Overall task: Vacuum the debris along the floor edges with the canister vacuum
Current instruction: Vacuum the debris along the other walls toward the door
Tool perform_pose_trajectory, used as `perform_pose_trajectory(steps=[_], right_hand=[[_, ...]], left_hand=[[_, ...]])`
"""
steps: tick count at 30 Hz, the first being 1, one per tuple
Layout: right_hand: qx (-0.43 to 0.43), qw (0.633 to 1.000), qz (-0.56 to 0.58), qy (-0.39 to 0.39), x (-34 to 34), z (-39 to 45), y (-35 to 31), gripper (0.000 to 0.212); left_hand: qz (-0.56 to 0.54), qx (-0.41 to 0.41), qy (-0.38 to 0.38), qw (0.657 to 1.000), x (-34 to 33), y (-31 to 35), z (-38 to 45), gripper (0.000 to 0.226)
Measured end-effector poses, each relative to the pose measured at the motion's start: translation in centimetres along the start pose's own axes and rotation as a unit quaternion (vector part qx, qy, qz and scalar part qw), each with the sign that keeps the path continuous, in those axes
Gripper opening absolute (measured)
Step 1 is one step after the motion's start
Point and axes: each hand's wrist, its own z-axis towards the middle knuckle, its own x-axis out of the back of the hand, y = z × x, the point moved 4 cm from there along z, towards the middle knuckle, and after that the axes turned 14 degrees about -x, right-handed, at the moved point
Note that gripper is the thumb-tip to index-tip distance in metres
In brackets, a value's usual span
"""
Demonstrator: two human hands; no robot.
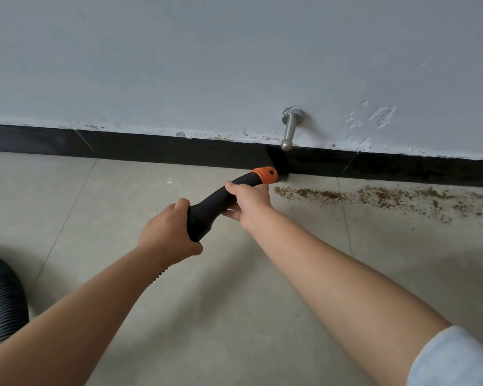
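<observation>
Both hands, left (166, 232) and right (250, 200), grip the black orange-collared plastic vacuum handle (221, 203) beside scattered brown debris (374, 197) along the black baseboard (151, 151).

Two bare forearms reach into the head view from the lower edge. The left hand (168, 235) and the right hand (250, 203) wear no gloves, rings, watch or bracelet that can be seen. The left forearm is uncovered along all of its visible length, with no cloth on it. On the right arm a pale, light blue-grey sleeve (455, 358) shows, well back from the right hand and above the elbow, with the forearm between them bare. The sleeve cloth looks soft and plain, without print or marking, and its hem runs in a rounded edge across the arm. The fingernails are hidden or too small to tell.
</observation>
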Motion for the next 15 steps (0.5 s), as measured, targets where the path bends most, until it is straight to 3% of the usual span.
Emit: perform_pose_trajectory(steps=[9,15], right_hand=[[0.031,0.998,-0.054,0.006,-3.1,-1.4,2.0,0.085],[-0.004,0.999,-0.043,0.006,-4.6,-1.2,4.7,0.086]], left_hand=[[-0.037,0.025,0.048,0.998,0.7,-2.9,-3.2,0.056],[-0.014,0.034,0.013,0.999,1.2,-4.7,-5.0,0.053]])
